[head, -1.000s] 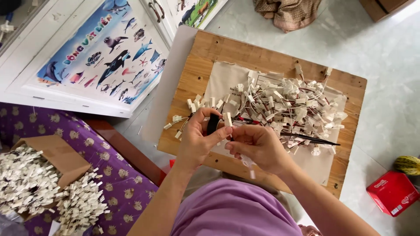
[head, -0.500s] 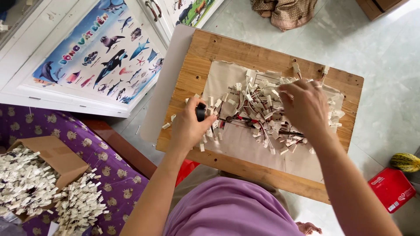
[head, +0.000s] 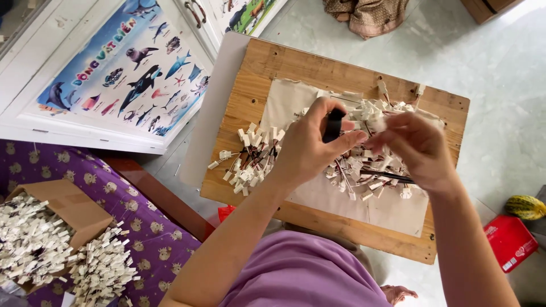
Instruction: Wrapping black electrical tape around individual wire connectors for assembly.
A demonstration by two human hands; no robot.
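Left hand (head: 310, 150) was raised over the board (head: 267, 68), fingers curled shut around a small black tool (head: 333, 126); its top end stood clear above the thumb. Right hand (head: 415, 149) was just beside it, fingertips pinched together at the top of the connector pile (head: 369, 165). Whether they had closed on one connector could not be told; that spot was blurred.

Handling, judged: each connector is light, a hard white plastic plug on thin, limp wires. The plug is the stiff part and the place to grip, between thumb and forefinger. A pull on the wires would likely drag tangled neighbours along. The pieces are small and smooth, so they could slip from a loose pinch.

Appearance: white, blocky plugs with dark and reddish leads, heaped loosely. The pile lay on a pale cloth (head: 296, 99) spread over the board, with a smaller cluster (head: 250, 153) to the left, under the left wrist.

Elsewhere: a cardboard box (head: 71, 207) with more white pieces sat on purple fabric (head: 142, 227) at lower left. A red packet (head: 509, 241) lay on the floor at right.
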